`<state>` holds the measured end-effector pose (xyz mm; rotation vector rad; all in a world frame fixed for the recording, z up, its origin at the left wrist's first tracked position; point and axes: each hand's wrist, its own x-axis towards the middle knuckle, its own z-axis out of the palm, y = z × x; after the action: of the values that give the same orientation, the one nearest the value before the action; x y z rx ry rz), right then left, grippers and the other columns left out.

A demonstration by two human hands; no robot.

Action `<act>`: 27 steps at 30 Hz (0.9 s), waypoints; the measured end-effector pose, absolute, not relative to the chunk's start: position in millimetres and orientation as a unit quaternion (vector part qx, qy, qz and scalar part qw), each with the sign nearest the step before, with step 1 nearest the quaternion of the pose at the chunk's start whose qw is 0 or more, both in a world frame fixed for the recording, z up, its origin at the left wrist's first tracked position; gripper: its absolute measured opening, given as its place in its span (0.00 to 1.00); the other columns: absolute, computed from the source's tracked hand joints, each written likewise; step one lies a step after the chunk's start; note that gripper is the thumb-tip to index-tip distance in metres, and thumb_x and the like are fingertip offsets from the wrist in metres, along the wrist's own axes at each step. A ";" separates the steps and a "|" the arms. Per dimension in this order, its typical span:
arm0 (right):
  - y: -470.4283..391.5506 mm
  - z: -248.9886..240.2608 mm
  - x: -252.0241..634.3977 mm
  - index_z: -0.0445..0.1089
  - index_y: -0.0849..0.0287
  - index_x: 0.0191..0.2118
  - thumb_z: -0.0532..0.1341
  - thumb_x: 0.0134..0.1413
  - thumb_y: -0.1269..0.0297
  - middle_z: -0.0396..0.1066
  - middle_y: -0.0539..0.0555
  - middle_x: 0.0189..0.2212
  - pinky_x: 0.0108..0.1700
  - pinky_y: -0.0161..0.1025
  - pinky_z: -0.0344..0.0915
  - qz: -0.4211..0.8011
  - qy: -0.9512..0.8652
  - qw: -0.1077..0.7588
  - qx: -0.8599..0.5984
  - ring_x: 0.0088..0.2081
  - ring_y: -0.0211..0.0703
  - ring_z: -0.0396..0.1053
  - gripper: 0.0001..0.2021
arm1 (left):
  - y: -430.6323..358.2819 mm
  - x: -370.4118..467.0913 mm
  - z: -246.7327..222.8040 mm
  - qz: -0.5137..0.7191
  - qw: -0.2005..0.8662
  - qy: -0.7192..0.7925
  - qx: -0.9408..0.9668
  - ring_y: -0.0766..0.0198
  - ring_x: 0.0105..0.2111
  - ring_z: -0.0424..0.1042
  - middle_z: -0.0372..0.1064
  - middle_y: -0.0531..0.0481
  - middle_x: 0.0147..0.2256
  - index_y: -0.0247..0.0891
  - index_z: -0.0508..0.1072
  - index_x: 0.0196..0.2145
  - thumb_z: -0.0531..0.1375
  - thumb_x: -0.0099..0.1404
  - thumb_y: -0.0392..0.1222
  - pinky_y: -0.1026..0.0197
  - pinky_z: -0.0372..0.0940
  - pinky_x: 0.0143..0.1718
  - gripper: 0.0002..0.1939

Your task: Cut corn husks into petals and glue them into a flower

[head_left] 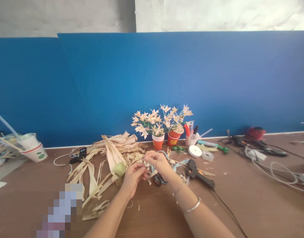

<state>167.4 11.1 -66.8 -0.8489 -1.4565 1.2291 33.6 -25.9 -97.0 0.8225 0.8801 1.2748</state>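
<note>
- The left hand (134, 176) and right hand (159, 164) come close together over the brown worktop (161, 215), fingers bent; whether they clamp anything, I cannot tell.
- Dry, cream-coloured leaf strips (112, 150) lie left.
- A black, pistol-shaped glue gun (201, 177) lies right.

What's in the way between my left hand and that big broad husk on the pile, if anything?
Only a pale green piece at the near end of the broad husk, close beside your left hand. I can't tell whether it's part of the husk. Nothing else visible stands between them.
</note>
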 end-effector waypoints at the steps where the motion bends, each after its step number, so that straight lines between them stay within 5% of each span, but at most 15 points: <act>1: 10.7 -66.0 167.6 0.73 0.59 0.21 0.66 0.43 0.58 0.69 0.52 0.31 0.38 0.36 0.62 0.517 -0.600 0.500 -0.350 0.34 0.40 0.66 0.10 | -26.0 33.7 -96.7 0.559 0.640 0.385 0.361 0.70 0.19 0.67 0.71 0.52 0.22 0.34 0.70 0.28 0.68 0.45 0.42 0.68 0.59 0.21 0.14; 21: 13.3 -68.3 170.4 0.75 0.61 0.24 0.66 0.40 0.59 0.70 0.53 0.32 0.41 0.38 0.62 0.527 -0.580 0.498 -0.372 0.36 0.42 0.67 0.09 | -25.4 33.5 -96.2 0.536 0.633 0.407 0.381 0.67 0.23 0.71 0.74 0.48 0.25 0.33 0.71 0.29 0.69 0.44 0.44 0.67 0.62 0.24 0.17; 27: 15.5 -52.2 180.5 0.74 0.62 0.33 0.58 0.51 0.58 0.74 0.56 0.33 0.42 0.40 0.63 0.392 -0.642 0.466 -0.466 0.37 0.45 0.69 0.14 | -22.0 34.7 -103.2 0.543 0.591 0.437 0.406 0.74 0.15 0.60 0.67 0.54 0.18 0.34 0.70 0.26 0.68 0.46 0.47 0.72 0.48 0.13 0.16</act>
<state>180.5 15.5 -52.2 -1.1431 -1.5770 0.9623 34.7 -22.0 -103.2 0.9459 1.0179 1.2628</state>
